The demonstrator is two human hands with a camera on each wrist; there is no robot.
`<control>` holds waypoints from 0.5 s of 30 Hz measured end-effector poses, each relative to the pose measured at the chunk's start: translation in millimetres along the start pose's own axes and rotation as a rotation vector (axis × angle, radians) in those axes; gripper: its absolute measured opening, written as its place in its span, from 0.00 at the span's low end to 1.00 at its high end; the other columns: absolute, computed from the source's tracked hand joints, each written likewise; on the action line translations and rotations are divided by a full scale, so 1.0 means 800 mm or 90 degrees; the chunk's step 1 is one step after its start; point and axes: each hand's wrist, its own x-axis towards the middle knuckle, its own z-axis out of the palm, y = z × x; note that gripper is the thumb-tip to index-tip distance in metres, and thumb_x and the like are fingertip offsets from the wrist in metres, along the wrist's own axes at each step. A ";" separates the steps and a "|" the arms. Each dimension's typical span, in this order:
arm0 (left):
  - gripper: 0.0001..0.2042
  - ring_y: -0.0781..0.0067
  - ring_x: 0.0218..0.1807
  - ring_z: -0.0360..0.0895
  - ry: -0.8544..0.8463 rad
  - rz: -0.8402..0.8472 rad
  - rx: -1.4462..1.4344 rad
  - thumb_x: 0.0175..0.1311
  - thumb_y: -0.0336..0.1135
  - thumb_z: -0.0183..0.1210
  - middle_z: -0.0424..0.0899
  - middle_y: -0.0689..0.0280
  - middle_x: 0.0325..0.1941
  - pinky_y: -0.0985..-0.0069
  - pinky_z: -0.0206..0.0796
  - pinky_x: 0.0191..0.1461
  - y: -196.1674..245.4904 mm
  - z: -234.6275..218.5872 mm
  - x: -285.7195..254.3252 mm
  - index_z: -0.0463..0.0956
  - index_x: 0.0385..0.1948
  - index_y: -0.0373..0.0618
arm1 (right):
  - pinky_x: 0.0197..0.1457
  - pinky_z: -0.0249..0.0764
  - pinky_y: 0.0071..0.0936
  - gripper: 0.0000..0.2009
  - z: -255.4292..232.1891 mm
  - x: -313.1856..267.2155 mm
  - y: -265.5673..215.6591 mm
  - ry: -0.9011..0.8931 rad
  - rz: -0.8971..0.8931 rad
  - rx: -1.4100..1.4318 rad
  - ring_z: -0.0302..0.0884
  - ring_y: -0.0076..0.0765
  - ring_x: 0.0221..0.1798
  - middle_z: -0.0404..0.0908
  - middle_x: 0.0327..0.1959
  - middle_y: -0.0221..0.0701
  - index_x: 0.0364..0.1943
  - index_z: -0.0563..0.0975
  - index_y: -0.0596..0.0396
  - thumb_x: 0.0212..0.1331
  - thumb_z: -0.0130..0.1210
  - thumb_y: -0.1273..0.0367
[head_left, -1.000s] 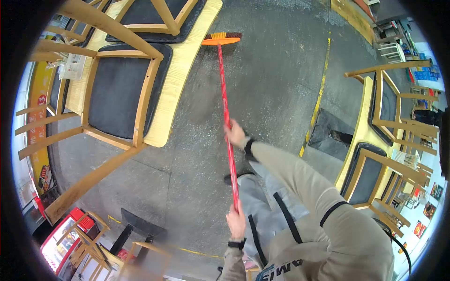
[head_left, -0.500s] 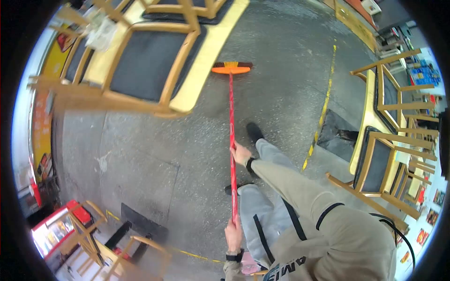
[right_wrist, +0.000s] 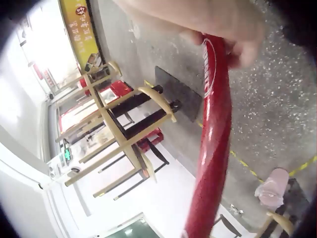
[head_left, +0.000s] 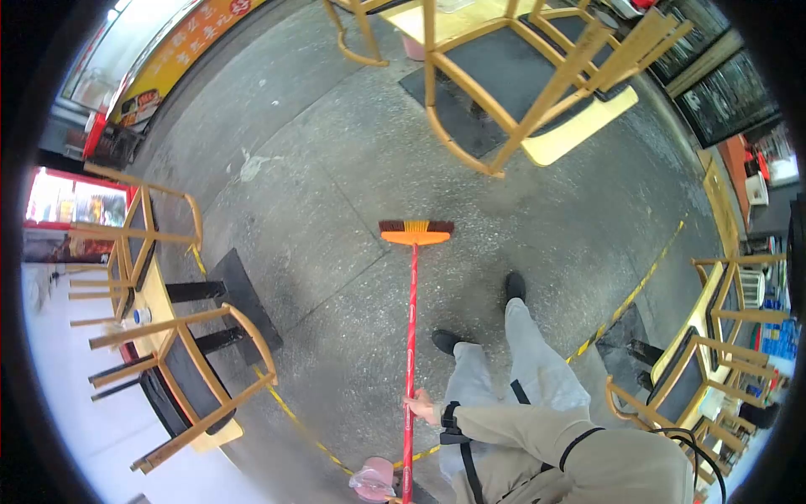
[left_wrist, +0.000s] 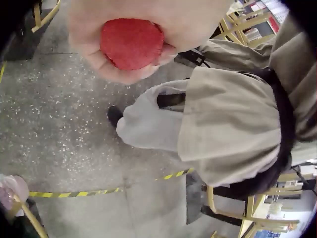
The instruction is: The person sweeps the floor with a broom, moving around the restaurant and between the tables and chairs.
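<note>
An orange broom head (head_left: 416, 238) with dark and yellow bristles rests on the grey floor in the head view, its red handle (head_left: 411, 336) running down toward the person. Partway along that handle the right hand (head_left: 422, 406) is curled round it; in the right wrist view the same hand (right_wrist: 198, 20) grips the shiny red pole (right_wrist: 215, 124). The left hand (left_wrist: 190, 25) wraps the handle's top end (left_wrist: 131, 43), whose round red tip shows in the left wrist view. Only a sliver of this hand appears at the head view's bottom edge.
Upturned chairs lie on tables at the left (head_left: 151, 294), top (head_left: 583, 126) and right (head_left: 684, 344). A pink bin (head_left: 374, 479) stands left of the handle. Yellow-black tape (head_left: 630, 298) crosses the floor; dark shoes (head_left: 515, 286) are right of the broom.
The view has swung round, bringing different tables into sight. The broom head now appears lower in the head view, nearer the feet; both hands still grip the handle.
</note>
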 end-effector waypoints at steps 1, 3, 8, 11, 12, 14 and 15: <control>0.25 0.35 0.35 0.73 0.019 -0.038 -0.084 0.67 0.53 0.42 0.76 0.39 0.28 0.52 0.62 0.34 0.005 0.003 -0.002 0.74 0.40 0.35 | 0.25 0.73 0.35 0.11 0.003 0.002 -0.003 0.020 -0.047 -0.012 0.75 0.32 0.27 0.76 0.28 0.33 0.37 0.69 0.57 0.57 0.55 0.65; 0.26 0.34 0.36 0.72 -0.009 -0.057 0.071 0.67 0.54 0.42 0.76 0.39 0.27 0.52 0.63 0.36 -0.021 0.028 0.040 0.73 0.40 0.33 | 0.23 0.69 0.31 0.11 0.007 0.013 -0.032 0.018 -0.094 0.014 0.72 0.27 0.22 0.75 0.26 0.31 0.36 0.69 0.56 0.57 0.56 0.65; 0.24 0.45 0.26 0.76 0.067 0.096 -0.042 0.67 0.52 0.43 0.74 0.44 0.21 0.58 0.63 0.30 0.120 0.029 0.207 0.75 0.30 0.35 | 0.28 0.67 0.23 0.11 -0.013 0.056 -0.246 -0.125 -0.198 0.270 0.69 0.21 0.27 0.72 0.26 0.24 0.40 0.70 0.52 0.57 0.56 0.65; 0.26 0.73 0.19 0.62 0.053 0.134 -0.204 0.68 0.53 0.41 0.65 0.56 0.13 0.67 0.58 0.25 0.244 0.030 0.328 0.73 0.27 0.34 | 0.36 0.71 0.23 0.21 -0.042 0.082 -0.398 -0.188 -0.377 0.323 0.72 0.23 0.33 0.74 0.33 0.25 0.54 0.63 0.52 0.56 0.55 0.72; 0.26 0.68 0.19 0.68 0.051 0.159 -0.198 0.68 0.53 0.39 0.70 0.54 0.14 0.65 0.61 0.26 0.289 0.026 0.368 0.73 0.26 0.35 | 0.40 0.73 0.24 0.28 -0.055 0.093 -0.439 -0.173 -0.384 0.245 0.73 0.25 0.36 0.74 0.37 0.28 0.59 0.57 0.51 0.55 0.55 0.74; 0.25 0.58 0.21 0.74 0.028 0.180 -0.224 0.69 0.53 0.36 0.73 0.52 0.16 0.61 0.63 0.29 0.380 0.014 0.434 0.72 0.27 0.38 | 0.37 0.76 0.29 0.27 -0.078 0.095 -0.499 -0.171 -0.375 0.115 0.75 0.28 0.34 0.73 0.37 0.31 0.60 0.56 0.49 0.58 0.54 0.71; 0.23 0.52 0.26 0.77 0.012 0.222 -0.185 0.69 0.53 0.34 0.77 0.51 0.19 0.58 0.65 0.32 0.421 0.007 0.462 0.70 0.34 0.40 | 0.35 0.77 0.30 0.25 -0.096 0.094 -0.528 -0.168 -0.342 0.059 0.75 0.28 0.33 0.74 0.36 0.32 0.60 0.57 0.48 0.60 0.53 0.69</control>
